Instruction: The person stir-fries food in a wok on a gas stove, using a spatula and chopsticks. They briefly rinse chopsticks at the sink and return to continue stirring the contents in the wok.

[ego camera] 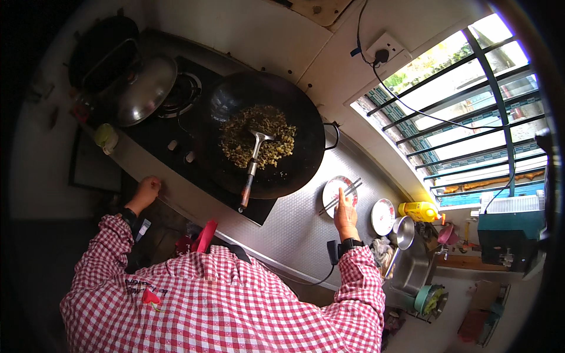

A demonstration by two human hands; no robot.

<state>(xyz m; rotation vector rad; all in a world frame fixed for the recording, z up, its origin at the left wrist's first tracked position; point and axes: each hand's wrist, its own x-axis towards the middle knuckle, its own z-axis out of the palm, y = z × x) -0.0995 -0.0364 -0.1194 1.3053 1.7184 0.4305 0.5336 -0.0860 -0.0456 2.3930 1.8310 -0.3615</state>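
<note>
My right hand (pixel 346 217) is over the near edge of a white plate (pixel 331 189) with a red floral pattern, index finger stretched out. A pair of chopsticks (pixel 355 183) slants across the plate, passing at my fingers; whether I grip them is unclear. My left hand (pixel 146 192), fingers curled, is by the counter's front edge; nothing shows in it. Between my hands, a large black wok (pixel 304 163) sits on the gas hob (pixel 260 211). Chopped greenish-brown food (pixel 282 141) fills its middle, with a metal spatula (pixel 253 167) lying in it, handle towards me.
A second plate (pixel 382 216), a metal bowl (pixel 404 233) and a yellow bottle (pixel 417 212) stand right of my right hand, before the sink (pixel 408 273). A domed metal lid (pixel 150 90) leans at the left burner (pixel 183 95). A cord (pixel 309 282) hangs near my right wrist.
</note>
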